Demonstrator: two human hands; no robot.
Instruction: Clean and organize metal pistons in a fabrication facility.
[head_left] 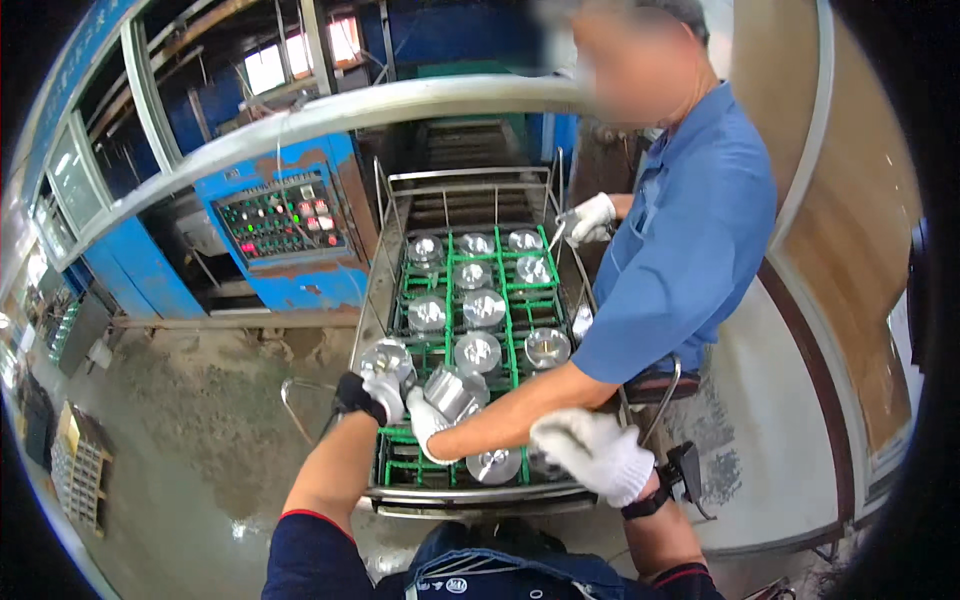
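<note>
My left hand (378,390), in a white glove with a black cuff, grips a shiny metal piston (385,358) at the left edge of a green grid tray (452,300). My right hand (592,452), also in a white glove, hovers with loosely bent fingers over the tray's near right corner and holds nothing that I can see. A co-worker in a blue shirt reaches across from the right; a gloved hand (428,420) of theirs holds another piston (450,392) between my hands. More pistons fill several cells of the tray.
The tray lies on a metal-framed conveyor (470,180) that runs away from me. The co-worker's other gloved hand (590,216) rests on the frame's far right rail. A blue control cabinet with buttons (285,225) stands to the left. Wet concrete floor (190,420) lies at the lower left.
</note>
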